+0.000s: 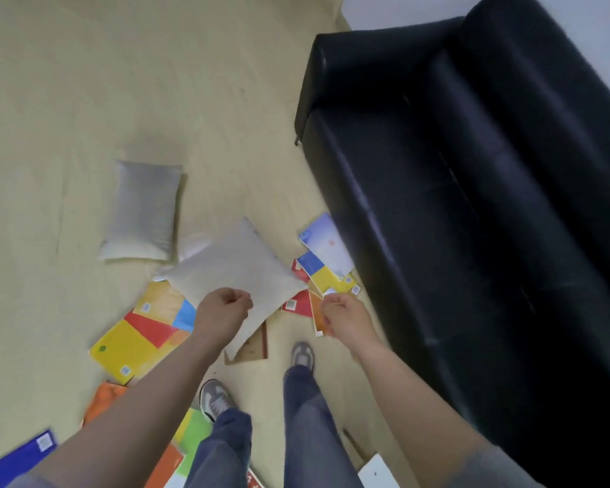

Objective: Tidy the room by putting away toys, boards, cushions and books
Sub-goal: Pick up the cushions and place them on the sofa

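Observation:
My left hand (222, 313) grips the near edge of a white cushion (240, 265) and holds it tilted above the floor. To the right of the cushion's corner and a little apart from it, my right hand (342, 317) has its fingers curled, and I see nothing in it. A second, greyish cushion (143, 209) lies flat on the floor beyond. Coloured books (131, 346) are scattered to the left under my arm, and more books (326, 248) lie by the sofa. A brown wooden board (256, 350) pokes out beneath the held cushion.
A long black sofa (472, 206) fills the right side. A blue book (15, 459), an orange one (103, 399) and a green one (194, 431) lie near my feet, with a white board (377, 473) at the bottom edge. Pale floor stretches to the upper left.

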Available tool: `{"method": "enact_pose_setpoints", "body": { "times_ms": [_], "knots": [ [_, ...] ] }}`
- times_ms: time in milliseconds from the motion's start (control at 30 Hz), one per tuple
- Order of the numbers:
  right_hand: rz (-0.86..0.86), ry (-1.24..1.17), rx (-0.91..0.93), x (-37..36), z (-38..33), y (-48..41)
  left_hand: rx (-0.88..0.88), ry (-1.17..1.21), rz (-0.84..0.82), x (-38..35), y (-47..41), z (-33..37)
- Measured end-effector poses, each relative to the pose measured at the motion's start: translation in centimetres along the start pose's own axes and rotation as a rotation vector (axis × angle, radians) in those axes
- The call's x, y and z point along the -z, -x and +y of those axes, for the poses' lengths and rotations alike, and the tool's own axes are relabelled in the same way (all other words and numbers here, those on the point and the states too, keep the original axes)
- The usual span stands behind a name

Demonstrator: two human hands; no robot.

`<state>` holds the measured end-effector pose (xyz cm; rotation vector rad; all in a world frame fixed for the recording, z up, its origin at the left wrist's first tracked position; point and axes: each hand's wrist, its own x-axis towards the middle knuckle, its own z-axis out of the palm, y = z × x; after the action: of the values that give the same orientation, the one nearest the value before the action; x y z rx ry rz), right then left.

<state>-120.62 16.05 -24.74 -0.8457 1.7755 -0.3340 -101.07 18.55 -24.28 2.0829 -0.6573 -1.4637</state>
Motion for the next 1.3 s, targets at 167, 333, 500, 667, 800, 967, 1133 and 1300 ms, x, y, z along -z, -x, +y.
{"method": "enact_pose_setpoints", "body": {
  "times_ms": [167,333,500,667,800,967,1133,1300],
  "knots": [
    [-0.107,0.147,0.013,-0.8,-3.7,-8.7,0.077,0.073,0.106,-0.5,-6.8,1.6],
    [-0.138,0.315,0.089,-2.9,-6.1,-17.3,0.163,0.135,0.152,-1.2,-14.3,0.6],
    [-0.167,0.389,0.086,-7.1,-4.7,-24.2,0.231,0.160,0.188,-1.1,-21.0,-3.1],
    [-0.187,0.445,0.063,-11.9,-0.2,-30.6,0.304,0.152,0.218,-1.1,-26.7,-8.9],
    [-0.213,0.451,0.045,-16.0,4.3,-34.7,0.332,0.079,0.213,-1.9,-30.7,-14.5],
    [-0.235,0.480,0.066,-20.2,8.4,-39.5,0.378,0.071,0.261,-3.4,-35.5,-21.0],
    [-0.256,0.520,0.069,-24.2,12.3,-44.9,0.441,0.057,0.243,-5.8,-40.1,-27.4],
    [-0.243,0.627,0.089,-27.6,14.5,-49.4,0.526,0.089,0.249,-7.3,-43.8,-31.0]
  ]
}}
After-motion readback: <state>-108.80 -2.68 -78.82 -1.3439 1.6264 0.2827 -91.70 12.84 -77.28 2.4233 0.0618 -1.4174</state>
